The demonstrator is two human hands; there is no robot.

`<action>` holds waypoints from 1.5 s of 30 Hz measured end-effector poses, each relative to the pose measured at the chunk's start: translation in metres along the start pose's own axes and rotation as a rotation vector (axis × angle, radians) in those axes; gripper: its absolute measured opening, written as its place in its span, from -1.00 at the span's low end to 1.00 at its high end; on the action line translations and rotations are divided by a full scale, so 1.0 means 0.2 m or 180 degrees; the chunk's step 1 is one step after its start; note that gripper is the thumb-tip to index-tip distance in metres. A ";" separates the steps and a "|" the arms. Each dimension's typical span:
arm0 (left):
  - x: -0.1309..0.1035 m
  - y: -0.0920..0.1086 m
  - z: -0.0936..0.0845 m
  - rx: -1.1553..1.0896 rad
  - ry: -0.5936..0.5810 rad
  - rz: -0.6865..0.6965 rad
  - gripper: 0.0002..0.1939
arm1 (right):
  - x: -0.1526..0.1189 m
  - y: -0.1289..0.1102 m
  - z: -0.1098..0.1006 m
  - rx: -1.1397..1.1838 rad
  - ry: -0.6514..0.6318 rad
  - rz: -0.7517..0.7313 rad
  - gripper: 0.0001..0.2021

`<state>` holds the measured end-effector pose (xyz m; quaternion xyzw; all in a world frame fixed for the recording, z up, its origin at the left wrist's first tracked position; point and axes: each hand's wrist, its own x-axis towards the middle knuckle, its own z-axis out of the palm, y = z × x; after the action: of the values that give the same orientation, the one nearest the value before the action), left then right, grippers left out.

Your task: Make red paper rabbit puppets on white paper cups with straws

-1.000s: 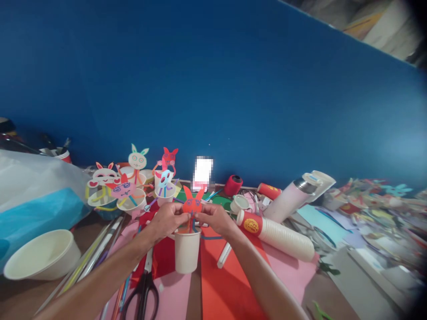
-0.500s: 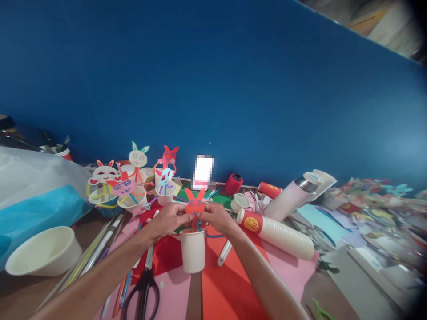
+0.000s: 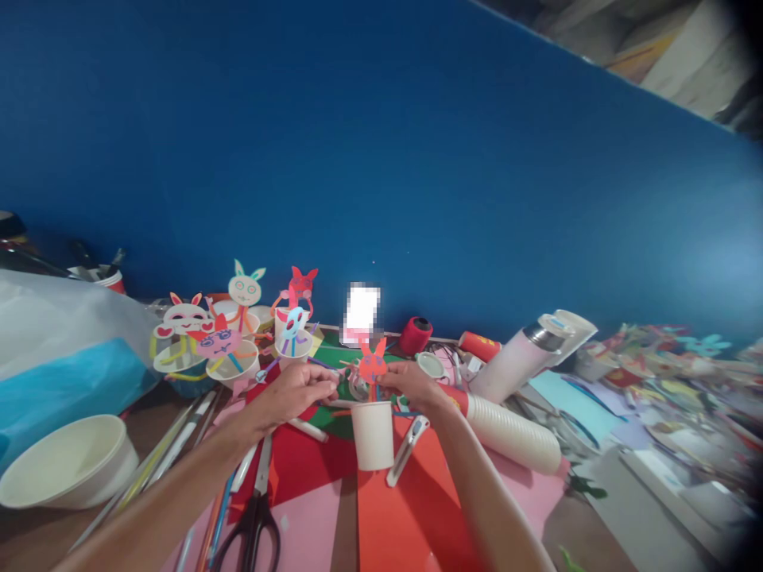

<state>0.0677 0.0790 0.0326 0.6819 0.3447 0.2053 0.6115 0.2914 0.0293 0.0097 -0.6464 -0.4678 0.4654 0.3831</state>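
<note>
An orange paper animal head (image 3: 373, 366) with pointed ears and a drawn face stands over a white paper cup (image 3: 374, 438). Coloured strips run from the head down into the cup, and others stick out beside its rim. At the head's right edge, my right hand (image 3: 416, 383) pinches it between thumb and fingers. My left hand (image 3: 302, 389) is a short way left of the head, fingertips pressed together; whether anything small is between them is hidden. Below the right wrist lies a white utility knife (image 3: 408, 451) on orange paper (image 3: 411, 516).
Several finished-looking paper animals in cups stand at the left, including a pink cat head (image 3: 219, 343). Black-handled scissors (image 3: 256, 516) and an empty white bowl (image 3: 68, 461) lie nearer me. Stacked cups (image 3: 513, 433), a thermos (image 3: 517, 357) and red thread (image 3: 416, 336) are at the right.
My left hand has come off the orange head and sits apart from it at the left. In the picture, the cup and head have shifted right, with my right hand still at the head.
</note>
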 end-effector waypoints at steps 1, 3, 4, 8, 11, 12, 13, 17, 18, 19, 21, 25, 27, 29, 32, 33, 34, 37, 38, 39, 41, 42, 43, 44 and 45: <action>0.00 0.00 0.00 -0.0005 0.0020 -0.0018 -0.72 | -0.01 -0.01 -0.01 0.0046 0.0001 -0.0044 -0.89; 0.00 0.00 -0.01 -0.0023 0.0068 -0.0022 -0.72 | -0.03 -0.03 -0.02 0.0273 -0.0089 -0.0204 -0.88; 0.00 -0.01 -0.01 -0.0026 0.0086 0.0004 -0.72 | -0.04 -0.04 -0.02 0.0434 -0.0160 -0.0319 -0.88; 0.01 -0.01 -0.03 -0.0124 0.0118 0.0056 -0.66 | -0.07 -0.07 0.02 0.0951 -0.0353 -0.0751 -0.88; 0.00 0.00 -0.02 -0.0454 0.0206 -0.0103 -0.57 | -0.10 -0.10 0.05 0.1032 -0.0394 -0.0832 -0.85; 0.00 0.00 -0.02 -0.0540 0.0233 -0.0150 -0.55 | -0.10 -0.10 0.05 0.1007 -0.0373 -0.0809 -0.84; 0.00 0.01 -0.02 -0.0581 0.0237 -0.0184 -0.54 | -0.11 -0.11 0.06 0.0960 -0.0339 -0.0765 -0.84; -0.02 0.05 -0.01 -0.0458 0.0134 -0.0289 -0.55 | -0.09 -0.10 0.07 0.0683 -0.0258 -0.0508 -0.83; -0.02 0.05 -0.01 -0.0370 0.0135 -0.0280 -0.57 | -0.08 -0.09 0.07 0.0621 -0.0274 -0.0440 -0.83; -0.02 0.05 -0.01 -0.0274 0.0146 -0.0238 -0.59 | -0.07 -0.08 0.07 0.0568 -0.0280 -0.0379 -0.84; -0.02 0.05 -0.02 -0.0094 0.0184 -0.0097 -0.62 | -0.04 -0.05 0.06 0.0500 -0.0232 -0.0291 -0.84; -0.02 0.04 -0.04 0.0115 0.0145 0.0025 -0.64 | 0.00 0.00 0.03 0.0462 -0.0037 -0.0237 -0.84; -0.02 0.04 -0.03 0.0175 0.0096 0.0060 -0.62 | 0.00 0.00 0.03 0.0490 -0.0040 -0.0282 -0.84; -0.03 0.05 -0.03 0.0198 0.0064 0.0096 -0.60 | -0.02 -0.02 0.04 0.0511 -0.0108 -0.0350 -0.84; -0.04 0.06 -0.02 0.0136 -0.0008 0.0106 -0.60 | -0.05 -0.06 0.08 0.0514 -0.0243 -0.0352 -0.85; -0.04 0.07 -0.01 0.0068 -0.0087 0.0112 -0.61 | -0.06 -0.08 0.09 0.0513 -0.0256 -0.0339 -0.84; -0.05 0.07 -0.01 0.0003 -0.0199 0.0111 -0.61 | -0.07 -0.09 0.11 0.0518 -0.0247 -0.0341 -0.84; -0.07 0.07 0.01 0.0088 -0.0443 0.0006 -0.57 | -0.09 -0.11 0.13 0.0521 -0.0169 -0.0417 -0.83; -0.08 0.07 0.02 0.0211 -0.0440 -0.0056 -0.54 | -0.09 -0.11 0.13 0.0519 -0.0156 -0.0439 -0.83; -0.08 0.07 0.02 0.0341 -0.0415 -0.0100 -0.52 | -0.10 -0.12 0.14 0.0510 -0.0149 -0.0451 -0.82; -0.09 0.06 0.03 0.0543 -0.0380 -0.0125 -0.48 | -0.11 -0.12 0.15 0.0463 -0.0117 -0.0463 -0.82; -0.09 0.05 0.03 0.0604 -0.0369 -0.0110 -0.46 | -0.11 -0.13 0.15 0.0434 -0.0097 -0.0486 -0.83; -0.09 0.04 0.04 0.0638 -0.0368 -0.0076 -0.45 | -0.11 -0.13 0.16 0.0402 -0.0088 -0.0522 -0.84; -0.08 0.04 0.04 0.0650 -0.0379 -0.0026 -0.45 | -0.12 -0.13 0.16 0.0369 -0.0079 -0.0555 -0.85; -0.08 0.03 0.04 0.0651 -0.0398 0.0031 -0.46 | -0.12 -0.13 0.17 0.0341 -0.0067 -0.0586 -0.85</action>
<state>0.0641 0.0619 0.0399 0.7539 0.3217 0.1291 0.5581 0.2494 0.0156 0.0314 -0.5744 -0.5036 0.4594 0.4533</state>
